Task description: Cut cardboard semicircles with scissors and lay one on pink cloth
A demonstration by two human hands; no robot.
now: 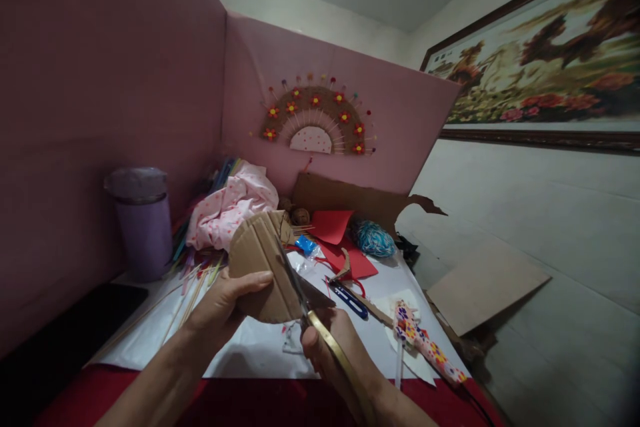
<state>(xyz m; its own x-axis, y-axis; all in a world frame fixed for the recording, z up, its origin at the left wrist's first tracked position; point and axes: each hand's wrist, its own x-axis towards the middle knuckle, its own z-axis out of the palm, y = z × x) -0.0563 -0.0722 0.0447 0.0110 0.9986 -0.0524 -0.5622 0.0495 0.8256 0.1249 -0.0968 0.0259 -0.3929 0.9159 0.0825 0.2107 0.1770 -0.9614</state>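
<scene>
My left hand (pixel 233 297) grips a piece of brown cardboard (pixel 260 260) with a rounded left edge, its thumb lying on top. The scissors (pixel 325 333), with gold-coloured handles and dark blades, are in my right hand (pixel 340 347). Their blades point away from me and lie along the right part of the cardboard. How far the blades are parted I cannot make out. Just right of the scissors, a blue utility knife (pixel 350 299) lies on the white table cover (pixel 260 353).
A purple lidded bin (pixel 143 233) stands left, beside pink dotted cloth (pixel 240 203) and thin sticks (pixel 193 300). Red paper (pixel 333 225), blue yarn (pixel 374 238) and a cardboard strip (pixel 345 193) lie behind. A flower-patterned glue gun (pixel 425 343) rests right. A decorated half-ring (pixel 315 103) hangs on the pink panel.
</scene>
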